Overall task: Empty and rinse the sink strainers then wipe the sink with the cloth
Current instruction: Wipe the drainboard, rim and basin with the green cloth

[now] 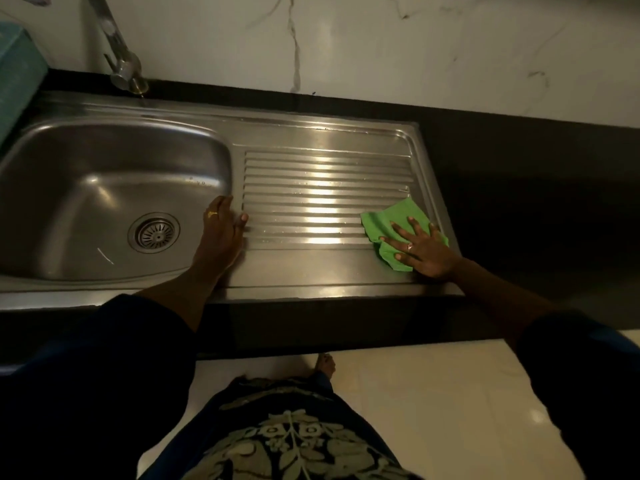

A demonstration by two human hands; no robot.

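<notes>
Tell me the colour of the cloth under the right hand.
Bright green cloth, seen best in the head view, the only one.

There is a single view, from a camera worn on the person's head, looking forward and steeply down over the front edge of a black stone counter [519, 161]. It stands close: the stainless steel sink with its ribbed draining board [325, 199] fills the middle of the picture, square to the viewer, with the bowl at the left and the board at the right. The top of the picture reaches the white veined marble wall [381, 46] behind; the bottom takes in the wearer's own dark patterned clothing [294, 441] and pale glossy floor tiles [450, 410]. The wide lens bends the counter lines, and the dim corners are probably too dark to read.
</notes>
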